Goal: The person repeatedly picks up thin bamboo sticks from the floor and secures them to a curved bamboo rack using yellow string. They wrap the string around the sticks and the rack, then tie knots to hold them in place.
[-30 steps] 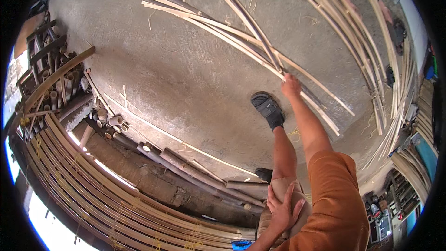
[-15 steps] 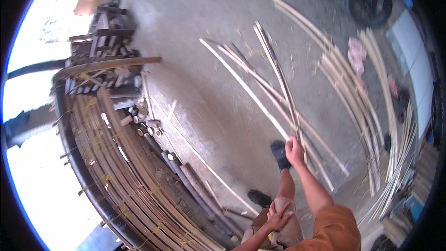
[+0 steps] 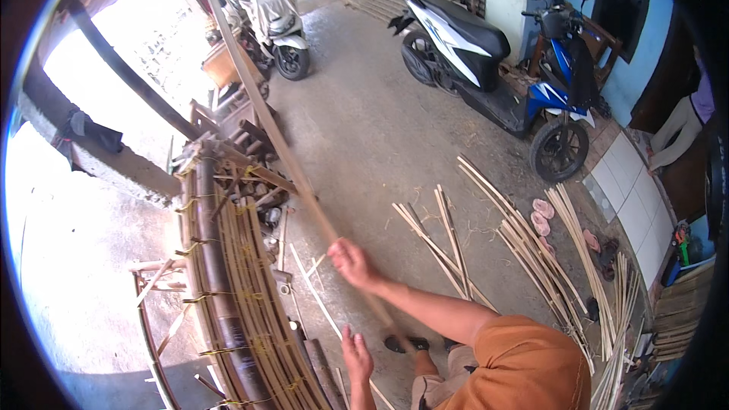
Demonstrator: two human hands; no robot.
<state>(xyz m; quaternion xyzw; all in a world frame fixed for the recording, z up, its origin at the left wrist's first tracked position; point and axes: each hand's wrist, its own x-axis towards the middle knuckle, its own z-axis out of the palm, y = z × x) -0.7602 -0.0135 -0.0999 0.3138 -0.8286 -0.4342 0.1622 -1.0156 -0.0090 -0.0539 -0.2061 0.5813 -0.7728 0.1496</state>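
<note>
My right hand [image 3: 355,264] is closed around a long, pale bamboo strip [image 3: 285,148], smeared by motion. The strip slants from the upper left, past my hand, down toward my feet. Below and a little left of it, my left hand [image 3: 355,353] is raised with its fingers stretched out, holding nothing. Close on its left stands a slatted bamboo frame [image 3: 254,281], its strips bound with yellow ties to a thick dark pole [image 3: 222,307]. A few crossed bamboo strips [image 3: 433,239] lie on the concrete floor ahead of my right arm.
Bundles of bamboo strips [image 3: 535,258] lie to the right, near pink sandals [image 3: 541,220]. A blue-and-white scooter [image 3: 486,68] is parked beyond, another scooter [image 3: 279,26] at the far left. Cut bamboo pieces [image 3: 243,144] are piled behind the frame. A person [image 3: 680,125] is at the right doorway.
My right hand has lifted a strip off the floor and swung it left. My left hand has left my knee and opened beside the frame. My view has tilted up, showing the scooters.
</note>
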